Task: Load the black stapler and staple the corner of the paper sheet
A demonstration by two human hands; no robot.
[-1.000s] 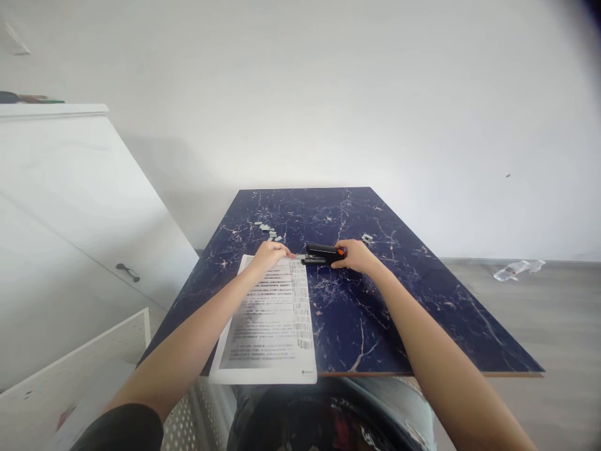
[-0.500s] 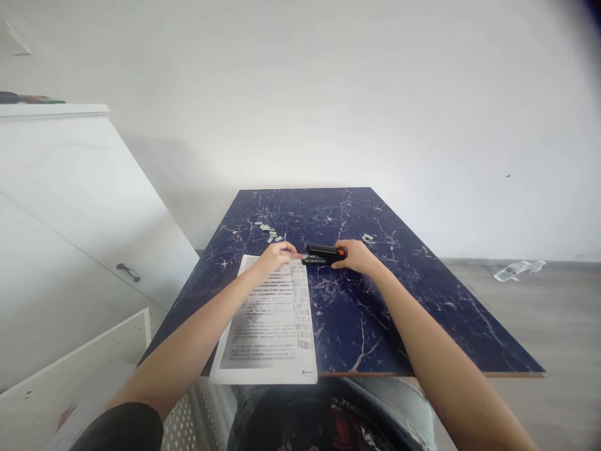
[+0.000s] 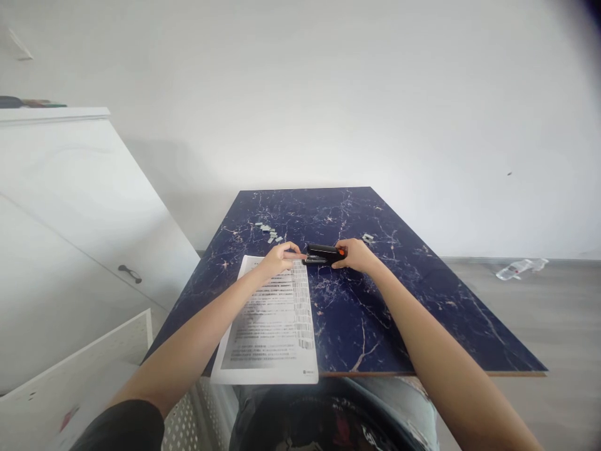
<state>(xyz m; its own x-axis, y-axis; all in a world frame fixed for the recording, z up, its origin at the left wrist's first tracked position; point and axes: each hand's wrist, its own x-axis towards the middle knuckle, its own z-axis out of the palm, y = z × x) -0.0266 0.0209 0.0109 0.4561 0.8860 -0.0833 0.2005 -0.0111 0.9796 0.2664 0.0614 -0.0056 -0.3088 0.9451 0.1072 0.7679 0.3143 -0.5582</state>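
Note:
A printed sheet of paper (image 3: 263, 326), perhaps more than one layer, lies on the dark blue marbled table (image 3: 399, 300) with its lower end over the front edge. My left hand (image 3: 280, 259) is at the sheet's top right corner, thumb and fingers closed on it; one finger reaches to the stapler's front end. My right hand (image 3: 357, 255) grips the rear of a black stapler (image 3: 323, 252) with an orange part. The stapler points left, its jaws apart beside the paper's corner. Whether the corner lies between the jaws is too small to tell.
Several staple strips (image 3: 268, 232) lie beyond my left hand, with a few more small pieces (image 3: 368, 238) behind my right hand. A white cabinet (image 3: 84, 207) stands at left, above a white perforated basket (image 3: 181, 429). Clear plastic packaging (image 3: 521, 269) is on the floor at right.
My left hand has shifted very slightly toward the stapler at the paper's corner. The stapler and my right hand look almost unchanged; the camera view moved a little.

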